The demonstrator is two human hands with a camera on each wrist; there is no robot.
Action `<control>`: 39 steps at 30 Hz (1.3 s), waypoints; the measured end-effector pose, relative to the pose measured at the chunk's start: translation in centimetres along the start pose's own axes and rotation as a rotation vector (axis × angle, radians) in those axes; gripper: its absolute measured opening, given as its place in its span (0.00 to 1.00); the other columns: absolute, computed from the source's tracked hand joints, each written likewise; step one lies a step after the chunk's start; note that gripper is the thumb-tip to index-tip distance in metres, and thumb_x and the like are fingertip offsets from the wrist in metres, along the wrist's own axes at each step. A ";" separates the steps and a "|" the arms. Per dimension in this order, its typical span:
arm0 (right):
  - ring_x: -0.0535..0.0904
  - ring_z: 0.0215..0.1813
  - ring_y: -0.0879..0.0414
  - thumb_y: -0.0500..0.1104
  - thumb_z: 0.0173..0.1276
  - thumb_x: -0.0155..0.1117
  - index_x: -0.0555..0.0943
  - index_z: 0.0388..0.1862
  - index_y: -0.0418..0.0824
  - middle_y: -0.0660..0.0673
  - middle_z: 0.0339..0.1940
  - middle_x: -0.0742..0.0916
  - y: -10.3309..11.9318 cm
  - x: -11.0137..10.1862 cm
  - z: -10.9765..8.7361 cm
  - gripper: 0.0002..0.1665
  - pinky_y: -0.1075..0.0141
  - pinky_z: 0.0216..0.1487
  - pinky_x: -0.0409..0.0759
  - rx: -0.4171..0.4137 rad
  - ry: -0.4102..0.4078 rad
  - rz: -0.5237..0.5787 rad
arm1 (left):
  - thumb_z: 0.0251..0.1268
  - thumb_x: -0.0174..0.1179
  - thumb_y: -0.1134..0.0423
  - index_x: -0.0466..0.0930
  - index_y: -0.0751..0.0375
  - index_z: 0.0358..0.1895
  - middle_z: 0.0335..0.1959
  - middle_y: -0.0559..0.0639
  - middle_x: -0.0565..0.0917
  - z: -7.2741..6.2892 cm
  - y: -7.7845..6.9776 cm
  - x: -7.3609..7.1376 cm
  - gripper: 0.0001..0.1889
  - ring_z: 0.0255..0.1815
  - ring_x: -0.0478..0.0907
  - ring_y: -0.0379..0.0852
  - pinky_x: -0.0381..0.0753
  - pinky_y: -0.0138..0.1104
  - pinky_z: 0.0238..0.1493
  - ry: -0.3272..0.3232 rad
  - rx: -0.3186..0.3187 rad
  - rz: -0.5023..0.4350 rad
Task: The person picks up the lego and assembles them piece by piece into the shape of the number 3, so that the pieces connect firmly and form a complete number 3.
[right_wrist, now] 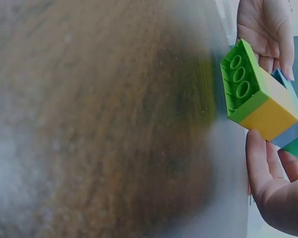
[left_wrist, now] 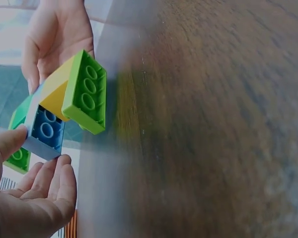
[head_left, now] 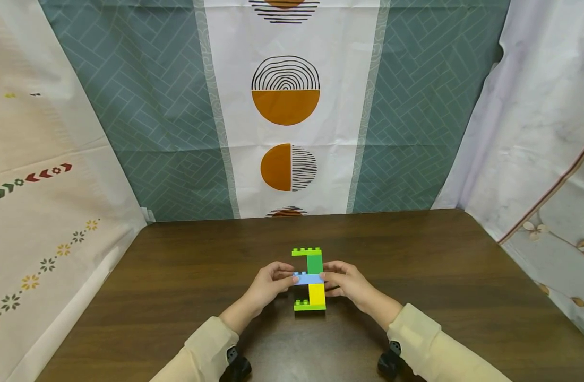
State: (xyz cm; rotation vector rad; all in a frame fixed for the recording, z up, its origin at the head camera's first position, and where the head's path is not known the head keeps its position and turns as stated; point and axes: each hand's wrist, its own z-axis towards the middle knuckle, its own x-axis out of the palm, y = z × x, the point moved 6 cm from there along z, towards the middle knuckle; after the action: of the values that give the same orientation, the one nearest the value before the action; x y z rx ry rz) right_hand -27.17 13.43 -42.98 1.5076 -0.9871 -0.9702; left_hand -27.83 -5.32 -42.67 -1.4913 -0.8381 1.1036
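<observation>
A stack of toy building bricks (head_left: 316, 293) is held up between both hands, with hollow undersides showing in the wrist views. From top to bottom come a lime brick (head_left: 307, 252), a green brick (head_left: 315, 263), a wide blue brick (head_left: 307, 279), a yellow brick (left_wrist: 58, 88) and another lime brick (right_wrist: 242, 82). The left hand (head_left: 268, 288) pinches the left end of the blue brick between thumb and fingers. On the other side, the right hand (head_left: 353, 286) grips the stack, its thumb at the blue brick's right end and fingers against the yellow and green bricks.
Beneath the hands is a dark brown wooden table (head_left: 201, 254). A patterned green and white cloth (head_left: 177, 106) hangs behind its far edge. Pale cloths (head_left: 58, 212) hang at the left and right sides. Each wrist wears a black device (head_left: 235, 366).
</observation>
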 end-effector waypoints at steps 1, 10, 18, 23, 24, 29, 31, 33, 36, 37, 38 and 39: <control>0.81 0.40 0.53 0.44 0.69 0.57 0.65 0.63 0.25 0.37 0.48 0.80 -0.1 0.0 0.1 0.31 0.56 0.49 0.82 0.009 -0.005 0.004 | 0.64 0.61 0.62 0.71 0.75 0.54 0.49 0.65 0.81 0.0 0.1 0.0 0.21 0.47 0.80 0.51 0.80 0.44 0.49 -0.002 -0.004 0.004; 0.81 0.37 0.55 0.44 0.70 0.57 0.66 0.61 0.22 0.36 0.47 0.81 -0.7 0.1 0.6 0.31 0.56 0.46 0.83 0.035 -0.031 0.003 | 0.66 0.59 0.63 0.77 0.74 0.51 0.44 0.62 0.84 0.5 0.9 -0.1 0.17 0.43 0.82 0.51 0.81 0.42 0.49 -0.030 -0.044 0.020; 0.82 0.38 0.53 0.40 0.70 0.58 0.70 0.57 0.20 0.33 0.47 0.82 -1.2 0.0 1.3 0.25 0.55 0.47 0.82 0.080 -0.091 -0.015 | 0.67 0.58 0.63 0.79 0.77 0.49 0.42 0.63 0.83 0.7 1.6 -0.1 0.17 0.39 0.82 0.48 0.81 0.42 0.48 -0.069 -0.066 0.003; 0.84 0.38 0.51 0.38 0.68 0.60 0.74 0.54 0.22 0.33 0.44 0.84 -1.5 0.2 1.8 0.22 0.56 0.44 0.83 0.106 -0.181 -0.055 | 0.66 0.58 0.65 0.79 0.79 0.47 0.41 0.63 0.83 0.8 1.8 0.0 0.16 0.37 0.80 0.44 0.81 0.42 0.48 -0.122 -0.067 -0.034; 0.84 0.38 0.51 0.38 0.68 0.60 0.75 0.53 0.22 0.33 0.43 0.85 -1.5 0.2 1.9 0.21 0.56 0.44 0.83 0.105 -0.192 -0.068 | 0.66 0.58 0.65 0.80 0.79 0.46 0.41 0.63 0.83 0.8 1.8 0.0 0.16 0.36 0.79 0.44 0.81 0.42 0.48 -0.130 -0.067 -0.033; 0.84 0.36 0.52 0.38 0.68 0.60 0.77 0.51 0.23 0.35 0.42 0.85 -1.5 0.2 1.8 0.19 0.57 0.43 0.83 0.123 -0.237 -0.091 | 0.66 0.58 0.64 0.80 0.78 0.46 0.42 0.63 0.83 0.8 1.7 0.1 0.16 0.36 0.79 0.44 0.81 0.42 0.48 -0.133 -0.071 0.005; 0.83 0.37 0.52 0.37 0.68 0.60 0.78 0.52 0.24 0.35 0.44 0.85 -1.4 0.2 1.8 0.18 0.57 0.43 0.83 0.137 -0.254 -0.076 | 0.66 0.58 0.64 0.80 0.77 0.47 0.43 0.64 0.83 0.9 1.7 0.2 0.16 0.37 0.80 0.46 0.81 0.42 0.48 -0.116 -0.068 0.040; 0.83 0.40 0.51 0.36 0.68 0.59 0.77 0.53 0.24 0.33 0.47 0.84 -1.4 0.2 1.7 0.19 0.57 0.43 0.83 0.144 -0.261 -0.070 | 0.66 0.58 0.63 0.80 0.76 0.48 0.44 0.64 0.83 1.0 1.7 0.3 0.16 0.39 0.81 0.49 0.82 0.42 0.47 -0.098 -0.064 0.079; 0.83 0.43 0.50 0.34 0.67 0.59 0.76 0.54 0.24 0.31 0.50 0.82 -1.4 0.1 1.6 0.20 0.57 0.44 0.83 0.154 -0.271 -0.056 | 0.66 0.58 0.63 0.80 0.76 0.49 0.46 0.66 0.83 1.1 1.6 0.4 0.17 0.42 0.82 0.52 0.82 0.42 0.47 -0.073 -0.060 0.121; 0.83 0.44 0.49 0.34 0.67 0.59 0.76 0.55 0.23 0.31 0.51 0.82 -1.5 0.0 1.6 0.20 0.56 0.44 0.83 0.155 -0.272 -0.057 | 0.66 0.58 0.63 0.80 0.76 0.49 0.47 0.66 0.82 1.1 1.6 0.5 0.17 0.43 0.82 0.52 0.82 0.42 0.47 -0.068 -0.062 0.127; 0.83 0.44 0.49 0.34 0.67 0.59 0.76 0.55 0.23 0.30 0.51 0.82 -1.5 0.0 1.6 0.20 0.56 0.45 0.83 0.157 -0.270 -0.054 | 0.66 0.58 0.64 0.79 0.76 0.50 0.47 0.66 0.82 1.1 1.6 0.5 0.17 0.44 0.82 0.53 0.81 0.41 0.47 -0.065 -0.064 0.126; 0.84 0.44 0.48 0.33 0.67 0.59 0.76 0.54 0.23 0.30 0.50 0.82 -1.6 0.0 1.6 0.19 0.56 0.45 0.83 0.157 -0.270 -0.047 | 0.66 0.58 0.64 0.79 0.76 0.50 0.48 0.67 0.82 1.2 1.7 0.5 0.17 0.45 0.82 0.54 0.81 0.42 0.48 -0.063 -0.066 0.122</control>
State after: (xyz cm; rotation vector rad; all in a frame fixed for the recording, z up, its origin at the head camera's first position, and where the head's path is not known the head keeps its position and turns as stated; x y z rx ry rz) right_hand -28.58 13.13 -44.74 1.5611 -1.2485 -1.1739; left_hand -28.87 -4.79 -44.46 -1.5867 -0.8435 1.2285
